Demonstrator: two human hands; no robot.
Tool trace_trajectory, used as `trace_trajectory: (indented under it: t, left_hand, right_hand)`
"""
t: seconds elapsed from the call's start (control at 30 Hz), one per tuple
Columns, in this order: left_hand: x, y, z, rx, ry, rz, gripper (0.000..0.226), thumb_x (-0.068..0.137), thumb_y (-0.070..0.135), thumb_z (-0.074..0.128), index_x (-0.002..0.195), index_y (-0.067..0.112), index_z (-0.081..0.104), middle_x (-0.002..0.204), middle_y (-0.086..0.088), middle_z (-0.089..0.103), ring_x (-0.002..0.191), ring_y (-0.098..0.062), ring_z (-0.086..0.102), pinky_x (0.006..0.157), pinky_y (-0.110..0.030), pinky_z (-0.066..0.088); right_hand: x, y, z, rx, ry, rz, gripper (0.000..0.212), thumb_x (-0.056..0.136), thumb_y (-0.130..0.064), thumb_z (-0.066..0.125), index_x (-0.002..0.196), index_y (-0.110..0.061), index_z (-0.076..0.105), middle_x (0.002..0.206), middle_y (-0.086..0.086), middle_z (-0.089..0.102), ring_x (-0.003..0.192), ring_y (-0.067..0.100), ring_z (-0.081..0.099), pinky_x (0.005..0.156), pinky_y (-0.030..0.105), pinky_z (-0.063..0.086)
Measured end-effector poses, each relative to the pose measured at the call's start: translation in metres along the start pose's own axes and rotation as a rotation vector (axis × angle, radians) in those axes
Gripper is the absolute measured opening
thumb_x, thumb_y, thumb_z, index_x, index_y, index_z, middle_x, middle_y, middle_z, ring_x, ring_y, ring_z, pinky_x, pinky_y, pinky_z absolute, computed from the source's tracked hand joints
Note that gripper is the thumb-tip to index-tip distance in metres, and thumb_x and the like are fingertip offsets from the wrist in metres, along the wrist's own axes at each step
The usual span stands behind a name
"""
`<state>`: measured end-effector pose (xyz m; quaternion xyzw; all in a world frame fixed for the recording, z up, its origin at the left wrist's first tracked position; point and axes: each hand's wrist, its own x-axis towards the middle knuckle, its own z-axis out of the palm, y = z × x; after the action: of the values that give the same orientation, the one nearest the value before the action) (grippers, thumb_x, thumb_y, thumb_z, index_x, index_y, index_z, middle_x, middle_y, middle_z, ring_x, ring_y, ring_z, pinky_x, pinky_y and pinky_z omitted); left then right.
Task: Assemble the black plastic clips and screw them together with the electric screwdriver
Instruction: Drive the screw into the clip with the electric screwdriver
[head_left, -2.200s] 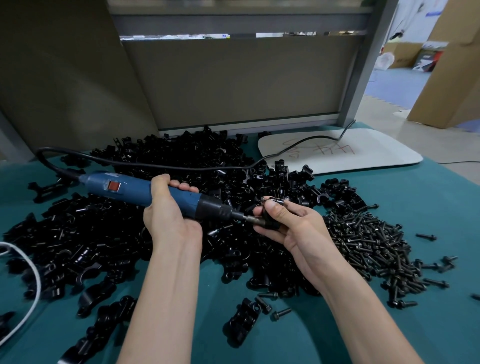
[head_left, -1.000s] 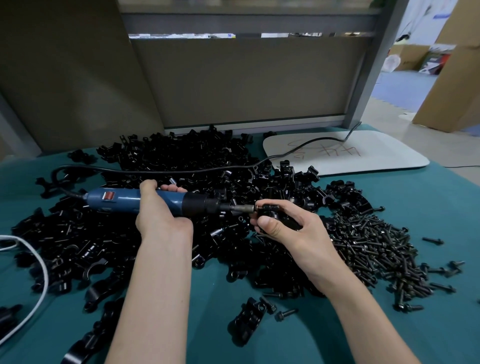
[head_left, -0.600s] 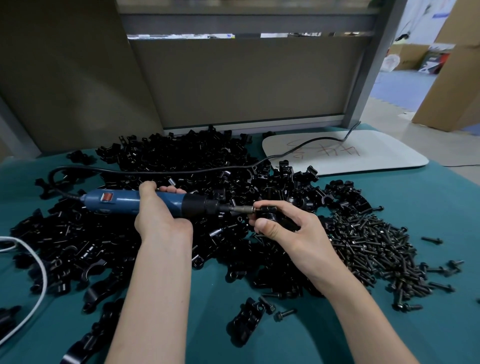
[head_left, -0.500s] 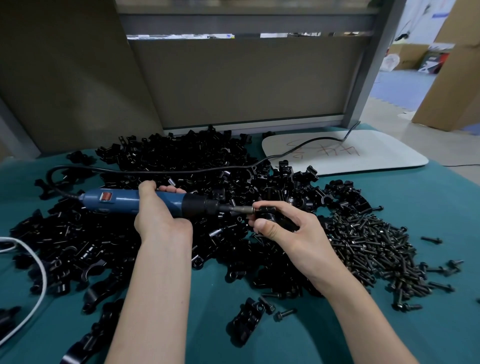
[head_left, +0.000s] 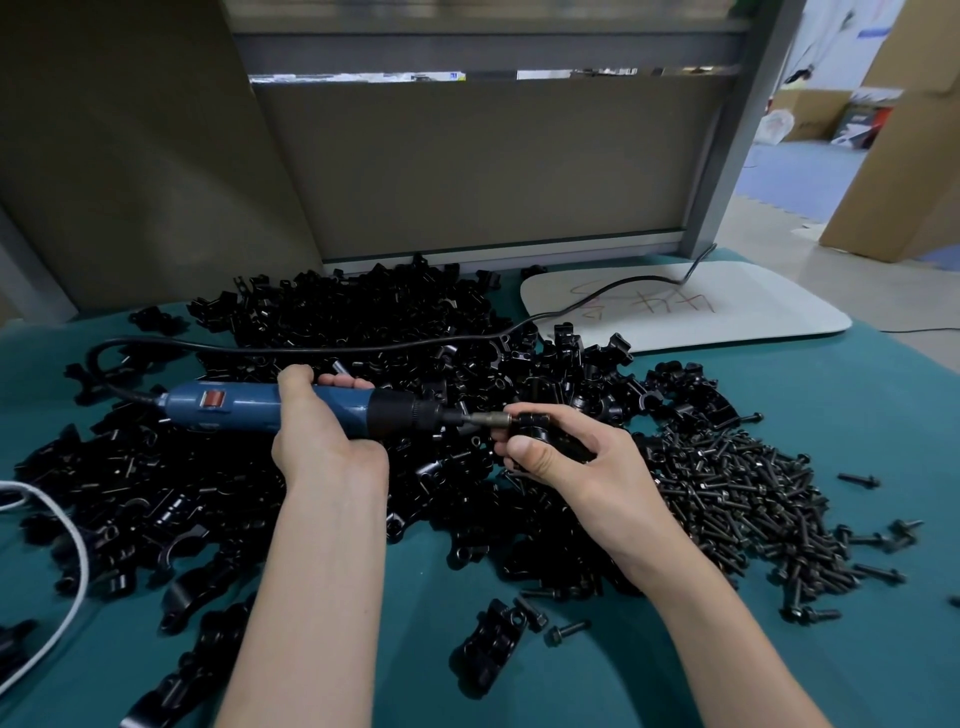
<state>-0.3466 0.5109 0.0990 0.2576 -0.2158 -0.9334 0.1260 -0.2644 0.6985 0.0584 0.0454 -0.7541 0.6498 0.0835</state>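
Over clip heap (head_left: 332, 322) | left hand (head_left: 322, 436) grips screwdriver (head_left: 234, 410) | right hand (head_left: 587, 467) pinches clip (head_left: 535, 423) | bare cloth (head_left: 883, 405) at right

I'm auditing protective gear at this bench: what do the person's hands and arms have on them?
Nothing protective shows. The left hand and right hand are bare: no gloves, rings or tape. The left forearm and right forearm are bare too, with no sleeve, watch or wristband in view.

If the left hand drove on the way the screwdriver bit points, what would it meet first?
The black clip pinched in the right hand: the electric screwdriver in the left hand has its bit at it, seemingly touching, though depth is unclear.
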Motion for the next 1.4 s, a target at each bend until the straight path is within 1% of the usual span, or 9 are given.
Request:
trace_trajectory:
  t: [0.1, 0.37, 0.73, 0.83, 0.97, 1.03, 1.17, 1.3, 1.4]
  left_hand:
    - [0.0004, -0.0008, -0.0004, 0.033, -0.008, 0.002, 0.015, 0.087, 0.010, 0.067, 0.088, 0.013, 0.052, 0.050, 0.005, 0.057, 0.045, -0.009, 0.057, 0.057, -0.025, 0.057]
    - [0.0012, -0.0026, -0.0021, 0.079, -0.013, 0.011, 0.014, 0.086, 0.012, 0.064, 0.082, 0.013, 0.051, 0.056, 0.003, 0.057, 0.059, -0.014, 0.058, 0.075, -0.033, 0.062]
    - [-0.0001, -0.0038, -0.0009, 0.084, -0.018, 0.016, 0.017, 0.086, 0.011, 0.063, 0.076, 0.013, 0.050, 0.053, 0.003, 0.056, 0.052, -0.013, 0.057, 0.067, -0.030, 0.061]
    - [-0.0017, -0.0042, 0.0001, 0.079, -0.019, 0.025, 0.017, 0.086, 0.010, 0.063, 0.076, 0.012, 0.049, 0.050, 0.003, 0.056, 0.048, -0.012, 0.056, 0.058, -0.029, 0.059]
    - [-0.0029, -0.0045, 0.0002, 0.092, -0.033, 0.027, 0.017, 0.085, 0.010, 0.063, 0.076, 0.012, 0.049, 0.053, 0.002, 0.056, 0.046, -0.013, 0.057, 0.059, -0.029, 0.058]
    - [-0.0023, -0.0035, 0.0001, 0.120, -0.034, 0.025, 0.017, 0.086, 0.012, 0.062, 0.074, 0.012, 0.049, 0.053, 0.002, 0.056, 0.045, -0.012, 0.057, 0.057, -0.029, 0.058]
    - [-0.0011, -0.0018, -0.0026, 0.140, 0.007, -0.013, 0.020, 0.086, 0.012, 0.062, 0.071, 0.014, 0.048, 0.049, 0.005, 0.055, 0.043, -0.010, 0.057, 0.059, -0.029, 0.058]
    - [-0.0021, -0.0019, -0.0025, 0.155, 0.004, 0.006, 0.020, 0.086, 0.013, 0.061, 0.070, 0.015, 0.048, 0.050, 0.005, 0.056, 0.045, -0.009, 0.058, 0.065, -0.030, 0.061]
    - [-0.0036, -0.0022, -0.0026, 0.187, -0.017, 0.025, 0.020, 0.086, 0.014, 0.059, 0.069, 0.015, 0.048, 0.052, 0.003, 0.057, 0.047, -0.009, 0.058, 0.063, -0.029, 0.060]
  right_hand:
    - [0.0004, 0.0004, 0.0005, 0.004, 0.002, 0.003, 0.035, 0.082, -0.056, 0.076, 0.115, -0.046, 0.073, 0.117, -0.011, 0.076, 0.119, 0.015, 0.067, 0.110, 0.049, 0.046]
    - [0.0010, 0.0006, 0.0019, 0.036, -0.005, 0.020, 0.049, 0.074, -0.071, 0.076, 0.116, -0.045, 0.072, 0.118, -0.010, 0.075, 0.122, 0.016, 0.066, 0.110, 0.051, 0.045]
    - [0.0028, 0.0034, 0.0030, 0.087, -0.007, 0.033, 0.062, 0.063, -0.080, 0.077, 0.114, -0.045, 0.074, 0.117, -0.007, 0.076, 0.120, 0.019, 0.067, 0.111, 0.051, 0.045]
    - [0.0027, 0.0034, 0.0028, 0.089, -0.006, 0.033, 0.055, 0.067, -0.073, 0.079, 0.113, -0.043, 0.074, 0.114, -0.004, 0.077, 0.118, 0.021, 0.068, 0.109, 0.050, 0.047]
    - [0.0005, -0.0003, 0.0021, 0.119, -0.009, 0.047, 0.025, 0.085, -0.041, 0.081, 0.109, -0.039, 0.077, 0.106, 0.001, 0.079, 0.105, 0.019, 0.074, 0.096, 0.037, 0.058]
    - [-0.0005, -0.0011, 0.0019, 0.040, 0.019, 0.049, 0.024, 0.087, -0.039, 0.080, 0.111, -0.043, 0.075, 0.110, -0.007, 0.078, 0.112, 0.015, 0.071, 0.105, 0.041, 0.051]
    - [-0.0023, -0.0033, 0.0026, -0.062, 0.035, 0.053, 0.026, 0.088, -0.040, 0.079, 0.110, -0.051, 0.072, 0.109, -0.023, 0.075, 0.110, -0.003, 0.066, 0.098, 0.022, 0.044]
    - [-0.0012, -0.0011, 0.0028, -0.035, 0.039, 0.045, 0.024, 0.088, -0.039, 0.079, 0.110, -0.049, 0.074, 0.110, -0.015, 0.077, 0.111, 0.012, 0.070, 0.108, 0.041, 0.048]
    - [-0.0004, 0.0010, 0.0025, -0.014, 0.033, 0.043, 0.024, 0.088, -0.040, 0.080, 0.111, -0.047, 0.074, 0.111, -0.011, 0.077, 0.113, 0.015, 0.070, 0.108, 0.047, 0.049]
